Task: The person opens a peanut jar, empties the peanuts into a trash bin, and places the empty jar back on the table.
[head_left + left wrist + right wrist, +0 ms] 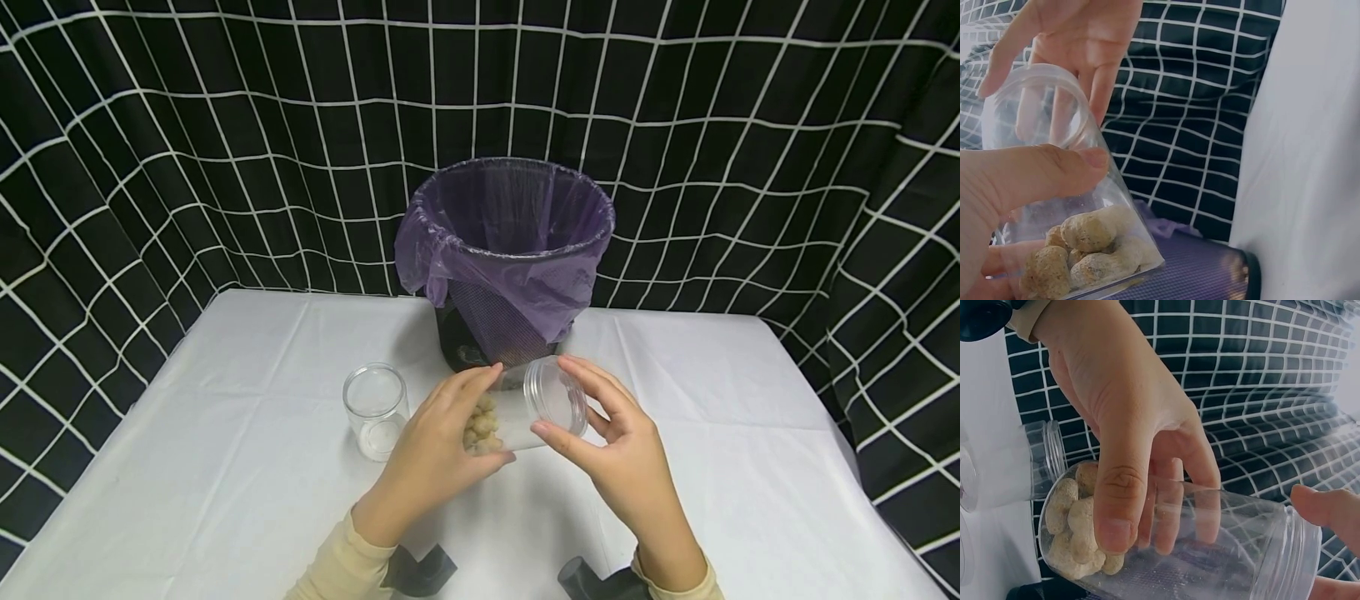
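Fingers of left hand (435,454) curled round clear jar (517,408) base, gripping; peanuts (480,429) inside. Right hand (615,450) fingertips pinch jar's lid (557,397). Jar tilted above table (225,467), just before bin (510,258).

On the tabletop (225,467), the bin (510,258) stands at the back, near the middle, with a bag (427,250) lining it and folded out over its rim. In front of the bin, above the tabletop, the left hand (435,454) and the right hand (618,442) hold a jar (536,400) between them, tipped on its side with its mouth toward the right hand. The lumps (480,425) lie inside the jar at its bottom end, by the left hand. An empty jar (375,408) stands upright on the tabletop just left of the left hand.
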Available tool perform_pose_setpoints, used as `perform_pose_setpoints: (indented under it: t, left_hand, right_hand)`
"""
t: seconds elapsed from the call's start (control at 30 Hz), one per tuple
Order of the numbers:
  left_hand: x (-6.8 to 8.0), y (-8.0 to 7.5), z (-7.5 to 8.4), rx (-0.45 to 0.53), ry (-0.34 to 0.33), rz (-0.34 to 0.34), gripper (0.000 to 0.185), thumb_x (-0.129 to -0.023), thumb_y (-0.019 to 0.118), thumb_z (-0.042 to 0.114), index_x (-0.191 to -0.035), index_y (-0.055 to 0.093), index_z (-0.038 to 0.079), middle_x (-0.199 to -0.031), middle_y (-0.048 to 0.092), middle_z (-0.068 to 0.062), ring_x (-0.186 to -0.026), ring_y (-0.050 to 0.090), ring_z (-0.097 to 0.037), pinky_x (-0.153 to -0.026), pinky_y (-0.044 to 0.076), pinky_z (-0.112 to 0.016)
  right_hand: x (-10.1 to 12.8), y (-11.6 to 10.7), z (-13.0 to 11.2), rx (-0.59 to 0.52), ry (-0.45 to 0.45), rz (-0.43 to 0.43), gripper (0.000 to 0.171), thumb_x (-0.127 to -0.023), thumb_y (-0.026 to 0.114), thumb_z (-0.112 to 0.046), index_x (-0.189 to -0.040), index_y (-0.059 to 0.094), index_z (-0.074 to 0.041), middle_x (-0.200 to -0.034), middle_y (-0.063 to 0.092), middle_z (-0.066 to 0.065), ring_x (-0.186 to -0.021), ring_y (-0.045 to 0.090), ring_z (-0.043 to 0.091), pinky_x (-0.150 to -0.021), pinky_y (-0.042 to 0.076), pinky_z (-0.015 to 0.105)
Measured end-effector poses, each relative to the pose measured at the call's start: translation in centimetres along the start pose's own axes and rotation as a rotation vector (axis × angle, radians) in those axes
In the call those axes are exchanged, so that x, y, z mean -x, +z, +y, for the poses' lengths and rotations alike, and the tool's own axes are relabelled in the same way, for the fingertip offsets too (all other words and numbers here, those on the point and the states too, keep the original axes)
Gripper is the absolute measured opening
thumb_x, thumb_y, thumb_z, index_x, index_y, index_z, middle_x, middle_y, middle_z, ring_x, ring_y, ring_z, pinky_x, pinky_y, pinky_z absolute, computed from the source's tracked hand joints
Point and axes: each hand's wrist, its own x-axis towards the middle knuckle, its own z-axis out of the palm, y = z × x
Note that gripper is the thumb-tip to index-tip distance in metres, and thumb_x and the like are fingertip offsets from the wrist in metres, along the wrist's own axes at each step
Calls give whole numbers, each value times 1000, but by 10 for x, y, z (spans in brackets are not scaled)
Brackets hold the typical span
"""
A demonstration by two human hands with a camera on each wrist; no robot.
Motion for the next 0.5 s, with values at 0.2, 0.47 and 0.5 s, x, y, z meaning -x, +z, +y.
perform_pose_setpoints:
  t: [0.2, 0.47, 0.5]
  left_hand:
    - [0, 0, 0, 5, -4, -4, 88, -62, 94, 23, -139, 54, 9, -133, 60, -10, -121, 61, -26, -105, 51, -39]
    - [0, 0, 1, -2, -10, -10, 88, -63, 94, 23, -139, 54, 9, -133, 60, -10, -121, 61, -26, -105, 51, -39]
    - [0, 0, 1, -3, -10, -10, 88, -63, 94, 23, -139, 54, 9, -133, 60, -10, -121, 61, -26, -105, 51, -39]
  right_hand:
    - [0, -1, 2, -64, -51, -19, 59, -82, 79, -4, -137, 59, -14, -144, 52, -5, -132, 49, 2, -105, 42, 10]
    - [0, -1, 1, -66, -63, -18, 62, -81, 79, -3, -138, 58, -14, -148, 48, -5, -138, 42, 3, -111, 39, 13]
    - [0, -1, 2, -56, -53, -12, 62, -81, 80, -4, -138, 59, -15, -148, 48, -5, -137, 43, 2, -110, 39, 12]
